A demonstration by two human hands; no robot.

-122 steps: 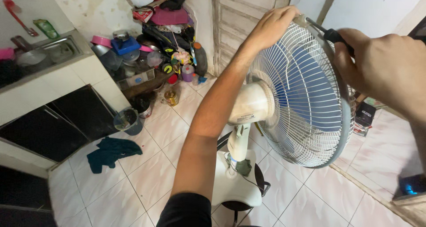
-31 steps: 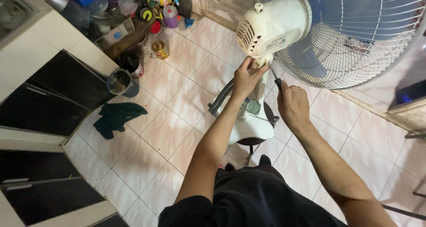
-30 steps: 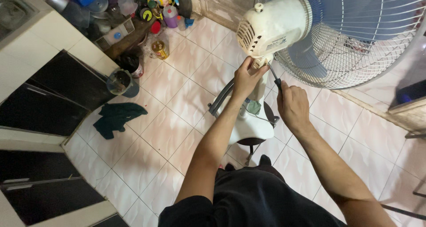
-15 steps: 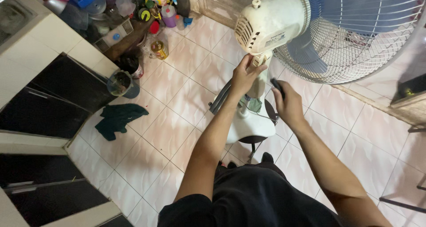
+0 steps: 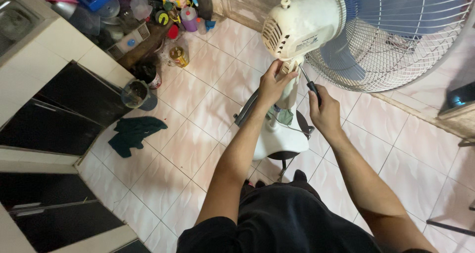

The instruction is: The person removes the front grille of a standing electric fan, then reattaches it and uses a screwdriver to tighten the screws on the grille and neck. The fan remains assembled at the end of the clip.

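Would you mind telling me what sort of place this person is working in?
Most likely a home kitchen corner: a tiled floor, a white counter with dark cabinet doors, and a clutter of containers and cans by the wall, with a pedestal fan being handled.

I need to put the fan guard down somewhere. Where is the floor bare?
Bare tiles lie between the dark cloth and the fan base, and more right of the right hand. By the cabinet, cans and clutter crowd the floor.

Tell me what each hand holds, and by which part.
The right hand holds a screwdriver by its black handle. The left hand grips the fan at the neck under its motor housing.
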